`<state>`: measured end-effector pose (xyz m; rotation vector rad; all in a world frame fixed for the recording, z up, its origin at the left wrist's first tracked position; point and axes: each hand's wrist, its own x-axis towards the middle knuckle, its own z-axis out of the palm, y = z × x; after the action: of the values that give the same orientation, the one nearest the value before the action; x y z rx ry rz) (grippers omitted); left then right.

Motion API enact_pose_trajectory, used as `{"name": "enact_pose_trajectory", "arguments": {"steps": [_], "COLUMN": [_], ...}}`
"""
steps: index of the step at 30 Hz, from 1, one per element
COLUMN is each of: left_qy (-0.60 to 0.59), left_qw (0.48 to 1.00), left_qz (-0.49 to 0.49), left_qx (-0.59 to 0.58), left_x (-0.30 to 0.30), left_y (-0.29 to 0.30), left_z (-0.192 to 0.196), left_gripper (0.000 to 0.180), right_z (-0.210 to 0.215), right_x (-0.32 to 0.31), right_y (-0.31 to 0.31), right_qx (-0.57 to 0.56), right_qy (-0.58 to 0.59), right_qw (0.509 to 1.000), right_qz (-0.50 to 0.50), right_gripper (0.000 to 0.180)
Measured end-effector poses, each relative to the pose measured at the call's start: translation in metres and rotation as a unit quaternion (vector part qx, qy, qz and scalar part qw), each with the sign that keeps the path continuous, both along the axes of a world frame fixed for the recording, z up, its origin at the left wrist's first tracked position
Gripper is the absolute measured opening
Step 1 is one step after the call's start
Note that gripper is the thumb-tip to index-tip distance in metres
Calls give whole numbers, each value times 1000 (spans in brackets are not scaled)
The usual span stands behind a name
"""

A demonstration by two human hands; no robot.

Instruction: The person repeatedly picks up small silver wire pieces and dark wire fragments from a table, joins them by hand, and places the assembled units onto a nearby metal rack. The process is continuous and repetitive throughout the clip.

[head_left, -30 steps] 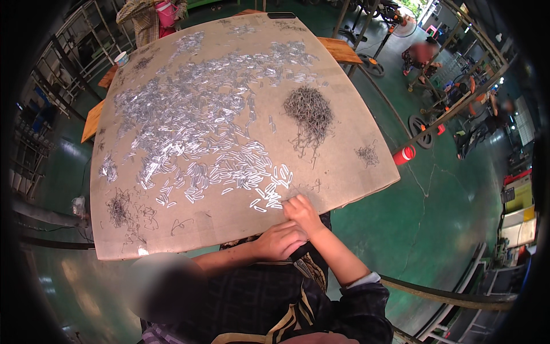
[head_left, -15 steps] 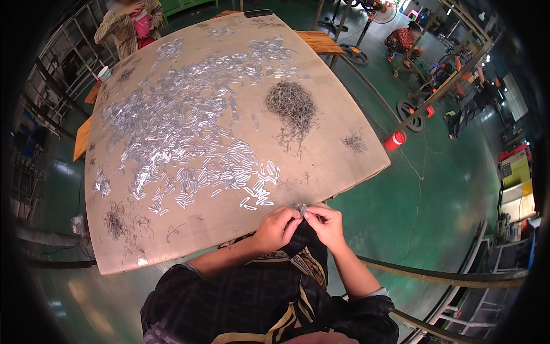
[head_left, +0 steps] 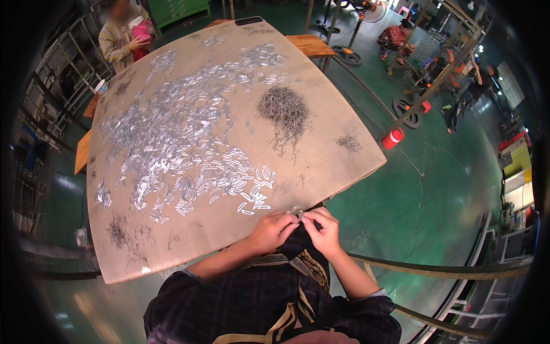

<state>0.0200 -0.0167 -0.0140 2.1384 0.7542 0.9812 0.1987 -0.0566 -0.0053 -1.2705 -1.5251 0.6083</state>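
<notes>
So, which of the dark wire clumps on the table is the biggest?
The dense clump right of the shiny silver pieces. It covers far more table than the sparse clump near its right edge or the thin tangle near the left corner.

Looking down from head height through the left lens of a side-by-side fisheye pair. Facing forward from above the near side of the tabletop (head_left: 338, 103), tilting steeply enough to be taking in the wearer's torso (head_left: 229, 301) along the near edge. Hovering close above the left hand (head_left: 272, 231) and right hand (head_left: 323, 230), in the near middle. Reaching outward to a green cabinet (head_left: 179, 11) at the far left and green floor (head_left: 447, 198) on the right, bending straight edges toward the rim.
</notes>
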Motion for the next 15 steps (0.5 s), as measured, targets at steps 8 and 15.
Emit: {"name": "enact_pose_trajectory", "arguments": {"steps": [8, 15], "left_qy": [212, 376], "left_qw": [943, 873], "left_qz": [53, -33], "left_qx": [252, 309], "left_x": [-13, -10], "left_y": [77, 96], "left_z": [-13, -23], "left_gripper": [14, 12], "right_z": [-3, -3], "right_x": [1, 0], "right_y": [0, -2], "right_qx": [60, 55], "right_qy": [-32, -40], "right_qw": [998, 998], "right_qz": [-5, 4], "right_gripper": [9, 9]}}
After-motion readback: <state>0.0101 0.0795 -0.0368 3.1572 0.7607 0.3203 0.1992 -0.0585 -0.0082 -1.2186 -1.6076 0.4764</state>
